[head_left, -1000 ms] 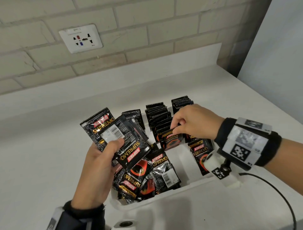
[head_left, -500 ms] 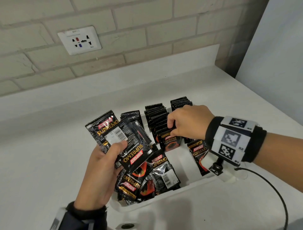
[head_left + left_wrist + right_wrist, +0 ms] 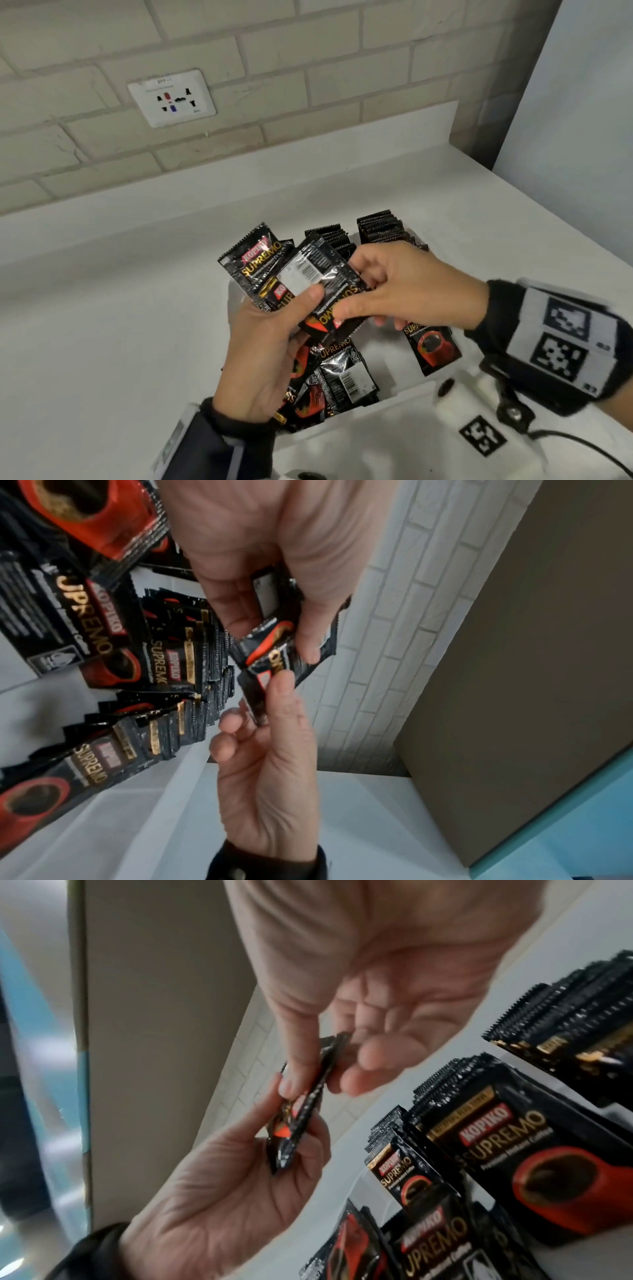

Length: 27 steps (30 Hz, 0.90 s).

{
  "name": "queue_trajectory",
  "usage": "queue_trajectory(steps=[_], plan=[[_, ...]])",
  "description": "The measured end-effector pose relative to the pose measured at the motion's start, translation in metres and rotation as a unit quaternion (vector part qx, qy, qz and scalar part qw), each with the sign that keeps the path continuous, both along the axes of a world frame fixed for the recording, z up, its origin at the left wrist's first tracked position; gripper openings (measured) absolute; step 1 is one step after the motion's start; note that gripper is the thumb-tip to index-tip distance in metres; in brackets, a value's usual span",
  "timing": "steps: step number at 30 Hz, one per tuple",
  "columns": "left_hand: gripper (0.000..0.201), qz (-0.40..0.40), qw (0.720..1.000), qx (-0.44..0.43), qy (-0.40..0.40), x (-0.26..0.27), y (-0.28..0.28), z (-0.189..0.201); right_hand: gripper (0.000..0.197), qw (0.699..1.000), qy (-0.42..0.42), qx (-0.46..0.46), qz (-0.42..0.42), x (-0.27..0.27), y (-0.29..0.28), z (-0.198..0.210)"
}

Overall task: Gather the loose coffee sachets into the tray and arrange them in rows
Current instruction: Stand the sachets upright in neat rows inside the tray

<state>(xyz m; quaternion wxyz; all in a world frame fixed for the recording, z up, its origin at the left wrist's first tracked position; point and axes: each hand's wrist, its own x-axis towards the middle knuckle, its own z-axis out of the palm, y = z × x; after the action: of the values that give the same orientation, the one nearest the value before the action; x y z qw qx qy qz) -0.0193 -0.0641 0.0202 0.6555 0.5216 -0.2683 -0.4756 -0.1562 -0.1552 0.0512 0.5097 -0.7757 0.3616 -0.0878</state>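
My left hand (image 3: 274,339) grips a small fan of black coffee sachets (image 3: 253,263) above the white tray (image 3: 387,359). My right hand (image 3: 404,291) pinches the lower edge of the top sachet (image 3: 318,274), barcode side up, between thumb and fingers. The left wrist view shows the right hand (image 3: 267,777) pinching that sachet (image 3: 274,658) just below my left hand (image 3: 274,561). In the right wrist view the sachet (image 3: 308,1104) is edge-on between both hands. Upright rows of sachets (image 3: 380,226) stand at the tray's back. A loose pile (image 3: 346,377) lies at its front left.
One sachet (image 3: 431,346) leans at the tray's right side. The tray sits on a white counter (image 3: 102,325) against a brick wall with a socket (image 3: 171,99). A white panel (image 3: 582,102) closes off the right. A cable (image 3: 582,448) trails from my right wrist.
My right hand left the middle row in the tray and came over to the left hand's sachets, where it now pinches the top one. The left hand raised its sachets slightly toward the right.
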Motion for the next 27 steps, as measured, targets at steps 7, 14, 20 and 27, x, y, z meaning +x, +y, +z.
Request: queue_trajectory(steps=[7, 14, 20, 27], plan=[[0.028, 0.008, 1.000, 0.007, -0.009, 0.000, 0.006, -0.006, 0.017, 0.988, -0.108, 0.099, -0.051, -0.011, -0.005, -0.013], [0.009, 0.004, 0.999, 0.022, -0.033, -0.001, 0.006, -0.007, 0.017, 0.933, -0.155, -0.300, -0.122, -0.030, -0.010, -0.004], [0.030, -0.022, 0.998, -0.044, -0.041, -0.018, 0.004, 0.007, 0.034, 0.832, -0.002, -0.553, 0.049, -0.029, 0.014, -0.010], [0.020, 0.000, 0.998, -0.048, -0.051, -0.016, 0.003, 0.002, 0.029, 0.834, 0.011, -0.540, 0.115, -0.024, 0.026, -0.024]])
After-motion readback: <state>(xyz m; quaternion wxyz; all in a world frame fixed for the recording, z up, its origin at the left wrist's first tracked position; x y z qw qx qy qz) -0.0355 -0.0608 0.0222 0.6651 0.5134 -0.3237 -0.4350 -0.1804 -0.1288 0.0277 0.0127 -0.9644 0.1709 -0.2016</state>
